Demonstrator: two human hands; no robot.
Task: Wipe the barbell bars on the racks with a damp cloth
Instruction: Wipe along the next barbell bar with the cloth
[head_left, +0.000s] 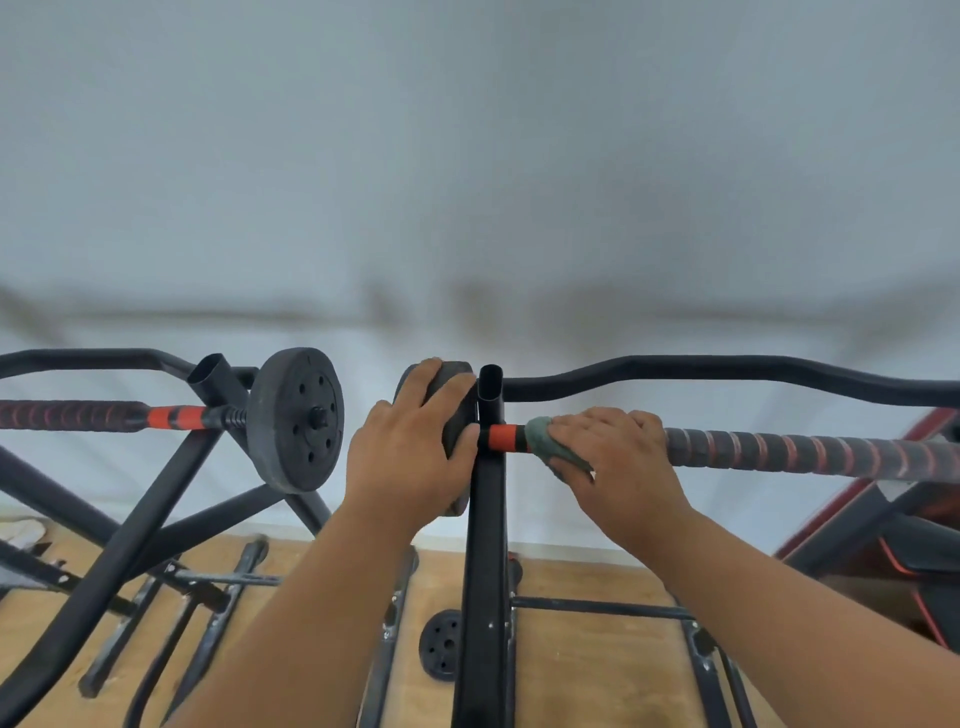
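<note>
The left hand (410, 457) grips the weight plate (457, 415) at the rack upright (488, 519); the right hand (618, 457) presses the green cloth (545, 441) around the barbell bar (779, 452) beside its orange collar (504, 437). A hard sideways wipe could roll the bar off its rest.

The right hand (618, 457) presses a green cloth (550, 444) around the barbell bar (779, 452), just beside its orange collar (503, 437), where the bar rests on a black rack upright (485, 519). The left hand (410, 457) grips the dark weight plate (456, 384) on that bar's end, fingers curled over its rim. To the left, a second bar (78, 415) with its own plate (296, 420) sits on another rack (156, 499). A small plate (441, 644) lies on the wooden floor (587, 670) below.
</note>
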